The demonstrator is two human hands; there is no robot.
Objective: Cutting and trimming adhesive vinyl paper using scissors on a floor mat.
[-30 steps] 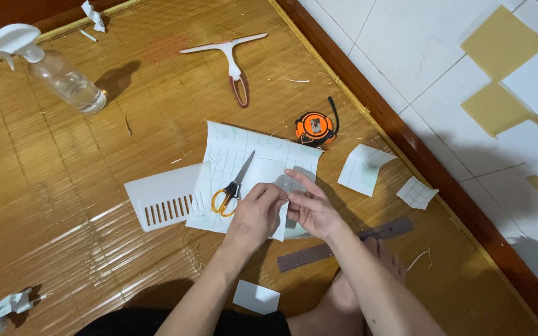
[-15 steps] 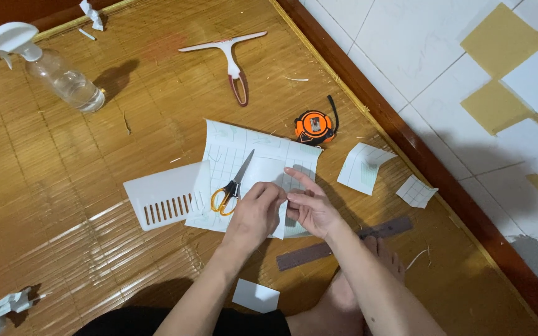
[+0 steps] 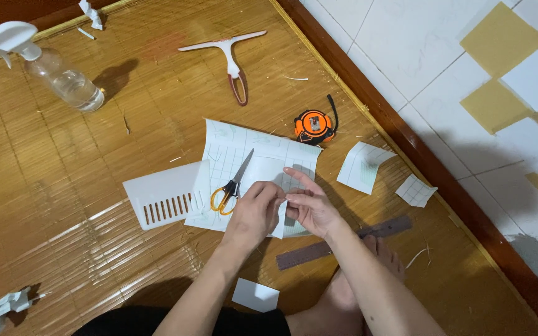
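Overhead, I see my left hand (image 3: pixel 253 208) and right hand (image 3: pixel 309 205) pinching a small white paper piece (image 3: pixel 279 219), fingertips seemingly closed on its edge. Yellow-handled scissors (image 3: pixel 228 190) lie just left of my fingers on a gridded sheet (image 3: pixel 231 146).

On a bamboo floor mat (image 3: pixel 63 186), a clear spray bottle (image 3: pixel 51 71) lies at ten o'clock, a white squeegee (image 3: pixel 228 53) at twelve, an orange tape measure (image 3: pixel 314 125) at one. A dark ruler (image 3: pixel 344 242) sits at five, crumpled paper (image 3: pixel 4 308) at eight.
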